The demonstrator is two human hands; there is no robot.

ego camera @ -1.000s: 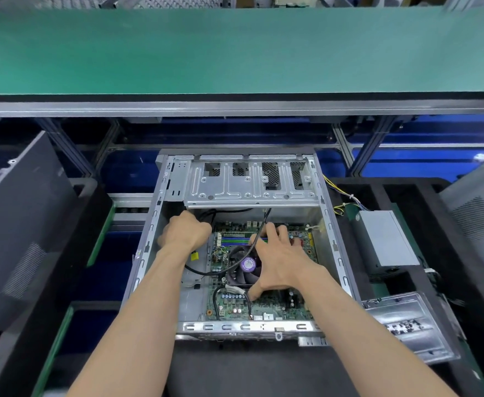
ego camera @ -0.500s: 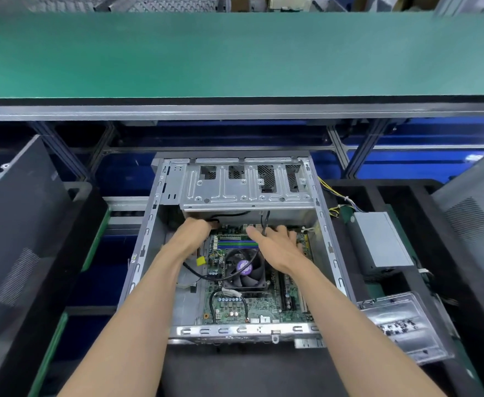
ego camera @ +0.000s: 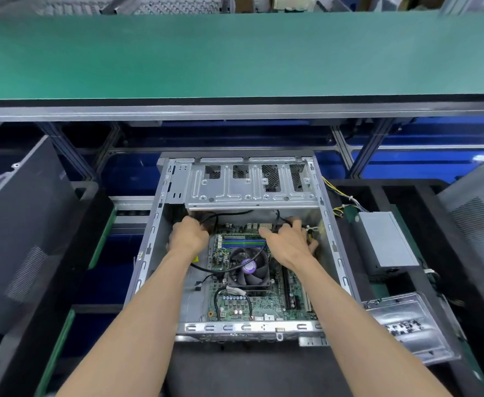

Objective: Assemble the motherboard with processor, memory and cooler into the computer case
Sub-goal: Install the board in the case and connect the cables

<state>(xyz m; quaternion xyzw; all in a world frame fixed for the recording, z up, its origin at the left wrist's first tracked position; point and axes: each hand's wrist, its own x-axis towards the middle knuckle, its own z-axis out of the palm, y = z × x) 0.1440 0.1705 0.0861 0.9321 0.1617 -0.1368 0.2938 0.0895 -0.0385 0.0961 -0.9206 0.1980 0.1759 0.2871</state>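
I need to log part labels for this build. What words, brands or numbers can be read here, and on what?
None can be read.
Purple sticker on the cooler fan: print too blurred.
Motherboard: markings too small.
Yellow tag by the left forearm: no text visible.
Clear plastic tray to the right of the computer case: dark marks, not legible.
Power supply: no label visible.

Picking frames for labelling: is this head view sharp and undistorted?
Head view: motherboard and cooler fan fairly sharp; edges soft and smeared; wide-angle bending of the green bench; glare on the clear tray; fingertips shaded under the drive cage.
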